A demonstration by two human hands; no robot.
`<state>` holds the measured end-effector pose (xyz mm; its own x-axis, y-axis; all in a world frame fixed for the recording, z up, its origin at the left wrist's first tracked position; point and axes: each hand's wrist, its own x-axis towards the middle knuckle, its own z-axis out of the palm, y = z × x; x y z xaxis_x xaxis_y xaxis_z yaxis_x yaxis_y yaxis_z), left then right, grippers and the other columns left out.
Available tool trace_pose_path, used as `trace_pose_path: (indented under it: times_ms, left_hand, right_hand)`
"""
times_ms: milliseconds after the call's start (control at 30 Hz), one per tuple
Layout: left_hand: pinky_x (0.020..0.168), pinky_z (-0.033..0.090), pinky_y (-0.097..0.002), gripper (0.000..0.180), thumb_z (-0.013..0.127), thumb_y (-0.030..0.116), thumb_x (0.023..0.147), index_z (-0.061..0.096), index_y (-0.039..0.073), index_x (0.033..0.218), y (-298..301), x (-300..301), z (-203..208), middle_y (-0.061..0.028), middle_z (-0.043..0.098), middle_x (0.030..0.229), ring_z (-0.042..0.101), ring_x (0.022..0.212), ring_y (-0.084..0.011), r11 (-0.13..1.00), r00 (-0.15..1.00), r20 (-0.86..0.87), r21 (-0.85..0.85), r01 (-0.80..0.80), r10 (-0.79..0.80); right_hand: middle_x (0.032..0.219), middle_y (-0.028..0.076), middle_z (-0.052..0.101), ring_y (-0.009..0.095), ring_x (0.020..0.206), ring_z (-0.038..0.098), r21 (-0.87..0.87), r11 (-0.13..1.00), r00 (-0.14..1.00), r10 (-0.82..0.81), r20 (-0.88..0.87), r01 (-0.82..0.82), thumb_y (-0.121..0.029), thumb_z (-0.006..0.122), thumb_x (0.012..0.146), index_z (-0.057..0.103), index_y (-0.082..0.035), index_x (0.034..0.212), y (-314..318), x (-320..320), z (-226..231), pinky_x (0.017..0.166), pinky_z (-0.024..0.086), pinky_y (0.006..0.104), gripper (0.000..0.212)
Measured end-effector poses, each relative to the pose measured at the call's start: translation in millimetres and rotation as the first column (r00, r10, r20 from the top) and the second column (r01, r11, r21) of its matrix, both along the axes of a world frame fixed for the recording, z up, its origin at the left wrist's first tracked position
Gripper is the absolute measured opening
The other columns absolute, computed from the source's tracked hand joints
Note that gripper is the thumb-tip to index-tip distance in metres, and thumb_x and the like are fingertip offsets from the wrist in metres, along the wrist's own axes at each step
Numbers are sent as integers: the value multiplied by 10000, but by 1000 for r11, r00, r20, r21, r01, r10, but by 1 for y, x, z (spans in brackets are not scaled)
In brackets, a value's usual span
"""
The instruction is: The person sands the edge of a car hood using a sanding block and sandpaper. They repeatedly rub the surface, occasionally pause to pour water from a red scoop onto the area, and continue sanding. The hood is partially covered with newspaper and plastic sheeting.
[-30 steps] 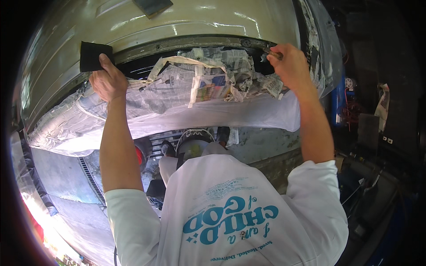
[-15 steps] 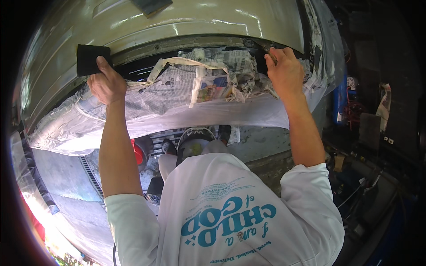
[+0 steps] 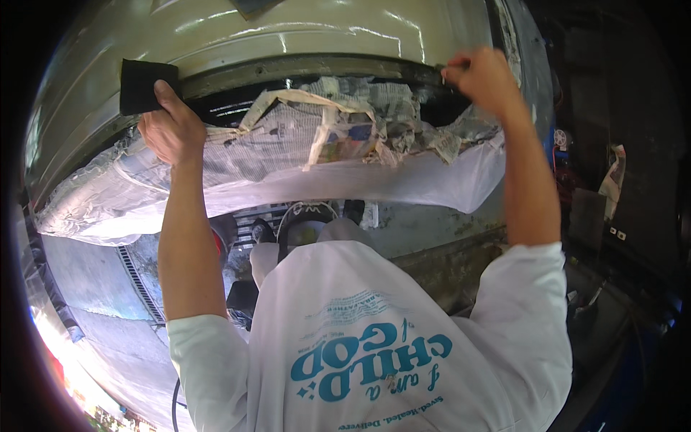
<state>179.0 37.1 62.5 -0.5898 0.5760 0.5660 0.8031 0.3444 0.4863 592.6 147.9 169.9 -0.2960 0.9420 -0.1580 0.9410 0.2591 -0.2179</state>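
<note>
Tool (image 3: 440,70) in right fingers (image 3: 457,72) mostly hidden

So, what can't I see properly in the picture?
In the head view:
Small thing: mostly covered by the right hand, so its shape is unclear.
Black pad: its underside faces away from the camera; the left hand grips it.
Dark sheet: cut off by the top edge.

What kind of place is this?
Probably a vehicle body or paint shop: there's a big shiny panel, newspaper and plastic sheeting beside it, and a dark square pad in the left hand.
</note>
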Motion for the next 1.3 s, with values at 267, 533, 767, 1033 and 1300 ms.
trace_pose_path:
  times_ms: [267,533,767,1033,1300]
  left_hand:
    - [876,465,-507,465,459,403,1031,721,20,1061,-3,-13,-7,-212,718,1009,624,956,-445,992,999,36,-124,-23,27]
    - [926,437,-509,512,403,439,1044,698,31,1139,0,1,5,-198,711,1082,596,1036,-433,995,996,83,-97,-22,31]
    - [919,438,-506,506,408,433,1045,709,30,1099,-1,-1,3,-201,715,1061,607,1012,-435,993,997,73,-112,-22,30]
    - [888,445,-524,481,460,416,1036,708,7,1080,-1,5,4,-213,712,1055,607,1013,-447,998,995,100,-64,-12,19]
    - [934,442,-516,546,409,486,1036,706,38,1131,-2,-14,-2,-207,703,1107,594,1048,-450,992,997,79,-127,17,-7]
  right_hand:
    - [811,150,716,287,755,693,7,1000,998,-24,-55,25,-220,783,800,745,-23,935,-17,3,1,722,536,390,242]
    - [951,131,672,344,860,688,423,894,984,-94,-153,152,-220,749,866,737,-43,1009,-80,-3,-57,761,540,428,228]
    - [948,103,675,327,833,691,438,889,991,-114,-71,134,-221,743,869,744,-78,1008,-79,-6,-55,732,550,431,199]
    - [865,122,706,289,728,691,43,993,993,107,53,-110,-207,767,821,746,-37,936,1,10,-9,665,530,392,207]
    - [773,114,706,178,715,631,-66,991,940,-133,-314,119,-236,780,800,748,5,936,-12,36,-2,702,498,343,278]
